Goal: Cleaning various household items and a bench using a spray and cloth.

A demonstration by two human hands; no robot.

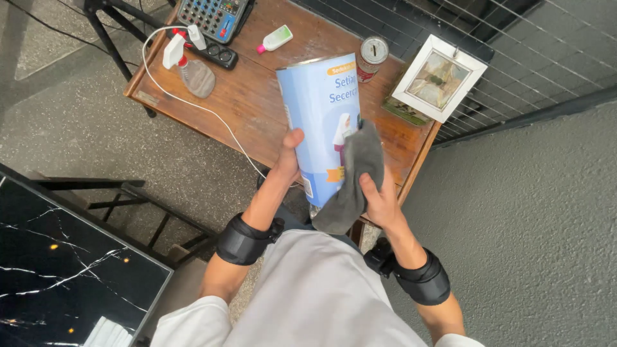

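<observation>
Above a wooden desk (257,109), the left hand (287,164) grips a blue tin (318,122); the right hand (380,202) presses a grey cloth (357,177) against its side, wiping apparently midway.

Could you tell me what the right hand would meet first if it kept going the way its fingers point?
The right hand already presses the grey cloth against the tall light-blue cylindrical tin; beyond that, probably the brown wooden table, though depth is unclear.

A person's left hand (287,160) grips a tall light-blue tin (319,122) while the right hand (380,200) presses a grey cloth (357,177) against its side, above a wooden table (257,96). On the table sit a spray bottle (191,69), a small can (371,58), a framed picture (439,78) and an audio mixer (212,16).
</observation>
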